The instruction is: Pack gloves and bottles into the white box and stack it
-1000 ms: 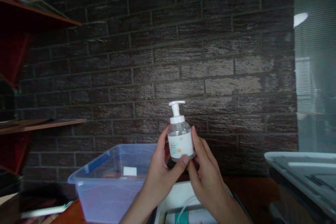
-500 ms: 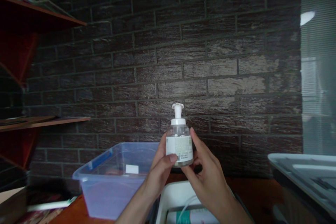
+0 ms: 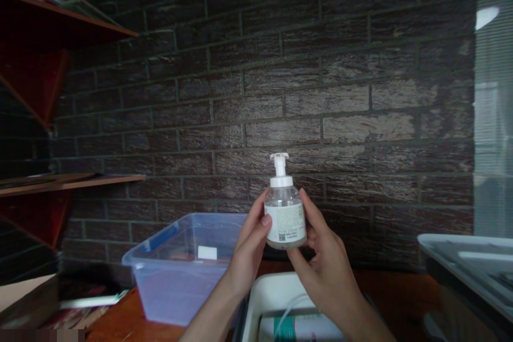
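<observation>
A dark brick wall (image 3: 320, 64) fills the background, with red-brown wooden shelves (image 3: 80, 181) at the left side. On the table stands a clear plastic bin (image 3: 176, 278) with a blue handle, and at the far right is a grey container (image 3: 465, 262). A white box (image 3: 272, 294) lies just under the hands. The left hand (image 3: 248, 256) and the right hand (image 3: 328, 272) together hold a small pump bottle (image 3: 285, 219) upright in the air, in front of the wall and above the white box. The fingers of both hands are clamped around its sides, the left thumb resting on the label. Its white pump head (image 3: 279, 163) is on top, free of the fingers.
</observation>
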`<state>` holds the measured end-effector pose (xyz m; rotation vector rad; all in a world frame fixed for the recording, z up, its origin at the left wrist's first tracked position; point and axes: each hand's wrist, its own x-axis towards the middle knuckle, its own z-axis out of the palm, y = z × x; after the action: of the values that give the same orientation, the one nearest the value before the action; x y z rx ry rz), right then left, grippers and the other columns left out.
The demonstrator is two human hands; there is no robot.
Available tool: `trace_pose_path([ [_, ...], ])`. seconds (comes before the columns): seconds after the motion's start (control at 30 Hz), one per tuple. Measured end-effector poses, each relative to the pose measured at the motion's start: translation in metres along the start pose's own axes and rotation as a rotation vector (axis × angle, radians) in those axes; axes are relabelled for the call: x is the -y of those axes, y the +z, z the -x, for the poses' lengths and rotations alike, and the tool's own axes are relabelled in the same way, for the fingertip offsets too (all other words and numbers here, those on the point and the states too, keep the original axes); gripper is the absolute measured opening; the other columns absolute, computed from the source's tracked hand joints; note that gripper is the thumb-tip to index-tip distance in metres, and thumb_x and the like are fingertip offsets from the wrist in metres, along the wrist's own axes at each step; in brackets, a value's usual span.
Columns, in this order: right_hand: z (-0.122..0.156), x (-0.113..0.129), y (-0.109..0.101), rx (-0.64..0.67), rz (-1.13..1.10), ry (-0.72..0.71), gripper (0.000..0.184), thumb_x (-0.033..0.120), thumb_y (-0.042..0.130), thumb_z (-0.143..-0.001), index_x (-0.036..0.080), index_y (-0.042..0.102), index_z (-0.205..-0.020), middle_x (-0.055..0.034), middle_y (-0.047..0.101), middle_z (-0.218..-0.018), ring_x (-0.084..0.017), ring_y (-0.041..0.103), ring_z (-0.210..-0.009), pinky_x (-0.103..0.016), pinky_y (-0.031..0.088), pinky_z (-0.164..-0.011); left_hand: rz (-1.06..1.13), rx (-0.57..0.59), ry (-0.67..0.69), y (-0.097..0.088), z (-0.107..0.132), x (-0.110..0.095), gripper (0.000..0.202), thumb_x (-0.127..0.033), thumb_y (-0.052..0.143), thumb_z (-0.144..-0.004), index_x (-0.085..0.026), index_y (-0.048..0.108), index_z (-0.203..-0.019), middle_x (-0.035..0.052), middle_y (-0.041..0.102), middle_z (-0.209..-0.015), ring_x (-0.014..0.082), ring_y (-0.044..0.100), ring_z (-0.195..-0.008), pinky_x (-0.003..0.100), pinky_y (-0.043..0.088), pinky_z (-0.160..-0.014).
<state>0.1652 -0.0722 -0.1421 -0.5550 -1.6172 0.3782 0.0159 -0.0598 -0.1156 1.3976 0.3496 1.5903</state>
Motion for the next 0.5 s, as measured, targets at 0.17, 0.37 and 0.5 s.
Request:
trace_pose_path([
  [0.17,-0.0017,-0.0013,-0.0003,-0.028,-0.009,-0.005,0.089,0.006,0.062,-0.086,0.033,0.027,-0.163,-0.0089,0.059,-0.150,-0.024,0.073,-0.113,-0.034,0.063,-0.091,-0.088,-0.004,0.058,0.0048,-0.0001,-0.0036,0.057,-0.040,0.066,-0.093,-0.025,0.052,-0.146,0.0090,0.061,-0.147,0.0308,0.059,-0.129,0.036,0.045,-0.101],
  [0.37,-0.0024,0.0018,-0.0014,-0.030,0.001,0.016,0.091,0.005,0.063,-0.084,0.031,0.027,-0.164,-0.0110,0.058,-0.151,-0.024,0.074,-0.111,-0.032,0.064,-0.089,-0.124,-0.010,0.074,0.0031,-0.0016,-0.0015,0.053,-0.041,0.066,-0.093,-0.024,0.055,-0.142,0.0090,0.067,-0.137,0.0292,0.062,-0.123,0.036,0.044,-0.100],
  [0.5,-0.0022,0.0001,-0.0008,-0.034,0.006,0.009,0.089,0.005,0.063,-0.085,0.030,0.028,-0.163,-0.0118,0.056,-0.154,-0.025,0.072,-0.117,-0.033,0.064,-0.090,-0.148,-0.011,0.068,0.0013,-0.0034,-0.0016,0.053,-0.043,0.066,-0.092,-0.025,0.057,-0.141,0.0090,0.067,-0.137,0.0297,0.061,-0.124,0.037,0.043,-0.103],
])
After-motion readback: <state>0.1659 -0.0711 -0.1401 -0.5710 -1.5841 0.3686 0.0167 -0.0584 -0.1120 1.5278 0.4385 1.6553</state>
